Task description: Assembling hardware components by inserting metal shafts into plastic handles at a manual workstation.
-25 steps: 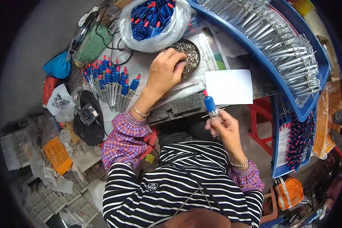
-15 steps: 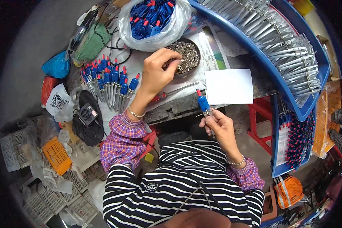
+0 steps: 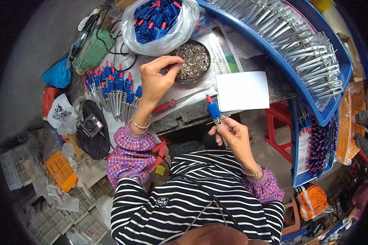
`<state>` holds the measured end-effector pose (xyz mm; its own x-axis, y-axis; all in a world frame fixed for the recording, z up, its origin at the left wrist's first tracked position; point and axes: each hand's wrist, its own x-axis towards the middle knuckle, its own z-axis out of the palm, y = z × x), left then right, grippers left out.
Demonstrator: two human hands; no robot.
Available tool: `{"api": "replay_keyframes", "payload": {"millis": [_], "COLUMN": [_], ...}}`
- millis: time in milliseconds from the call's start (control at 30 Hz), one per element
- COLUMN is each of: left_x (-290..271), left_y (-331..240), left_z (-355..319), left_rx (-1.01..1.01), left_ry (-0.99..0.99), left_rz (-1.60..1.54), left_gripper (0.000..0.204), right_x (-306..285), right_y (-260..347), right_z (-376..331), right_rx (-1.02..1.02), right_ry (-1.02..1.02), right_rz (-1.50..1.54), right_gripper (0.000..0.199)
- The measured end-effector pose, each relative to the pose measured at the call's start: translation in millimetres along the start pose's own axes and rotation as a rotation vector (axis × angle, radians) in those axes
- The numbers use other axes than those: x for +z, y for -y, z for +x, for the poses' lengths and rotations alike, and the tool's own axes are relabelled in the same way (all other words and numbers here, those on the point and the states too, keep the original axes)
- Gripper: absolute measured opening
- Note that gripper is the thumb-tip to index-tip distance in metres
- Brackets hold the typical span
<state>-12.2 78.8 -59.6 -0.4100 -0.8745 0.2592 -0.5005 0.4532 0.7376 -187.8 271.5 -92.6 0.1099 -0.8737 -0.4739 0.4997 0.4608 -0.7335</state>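
Note:
My left hand [image 3: 157, 79] is at the near left rim of a round bowl [image 3: 209, 68] of small silver metal pins [image 3: 191, 59]. Its thumb and forefinger are pinched together; whatever is between them is too small to make out. Close to the table's front edge, my right hand [image 3: 234, 136] grips the lower part of a slim silver metal piece with a blue plastic head [image 3: 213, 109] and a red tip. A thin metal bar crosses that piece just below the blue. My right fingers hide its lower end.
A clear plastic bag [image 3: 129, 43] of blue, red-tipped parts stands behind the bowl. Several similar assembled pieces [image 3: 119, 83] lie at left. A red-handled screwdriver [image 3: 164, 107] and white card [image 3: 243, 90] lie nearer. Blue trays [image 3: 270, 48] with silver metal pieces curve along the right.
My left hand has drawn slightly left from over the pins, uncovering more of the screwdriver. My right hand keeps its grip on the blue-headed piece. The whole view has shifted a little.

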Motion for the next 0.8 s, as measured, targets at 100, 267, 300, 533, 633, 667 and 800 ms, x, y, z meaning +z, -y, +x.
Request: {"api": "replay_keyframes", "payload": {"millis": [100,267,300,533,633,667,800], "left_x": [-1,-4,-2,13,18,19,23], "left_y": [-7,-31,-33,-44,-50,-53,-55], "left_z": [-6,-26,-31,-51,-52,-54,-56], "left_rx": [-0.168,-0.432,-0.438,-0.264,-0.067,-0.066,-0.018], "left_ry": [0.038,0.265,0.296,0.340,0.298,0.299,0.249], "left_rz": [-0.218,-0.564,-0.597,-0.440,-0.274,-0.275,-0.173], "left_gripper": [0.010,0.009,0.009,0.011,0.017,0.017,0.017], "right_x": [0,-3,-3,5,6,7,8], "right_y": [0,-1,0,3,1,2,3], "right_z": [0,2,2,0,-1,-2,-4], "right_rx": [-0.018,-0.044,-0.048,-0.099,-0.134,-0.135,-0.157], "right_ry": [-0.019,-0.047,-0.043,-0.060,-0.076,-0.077,-0.082], "right_rz": [-0.017,-0.078,-0.106,-0.178,-0.239,-0.238,-0.275], "right_gripper": [0.022,0.024,0.025,0.028,0.030,0.030,0.030]}}
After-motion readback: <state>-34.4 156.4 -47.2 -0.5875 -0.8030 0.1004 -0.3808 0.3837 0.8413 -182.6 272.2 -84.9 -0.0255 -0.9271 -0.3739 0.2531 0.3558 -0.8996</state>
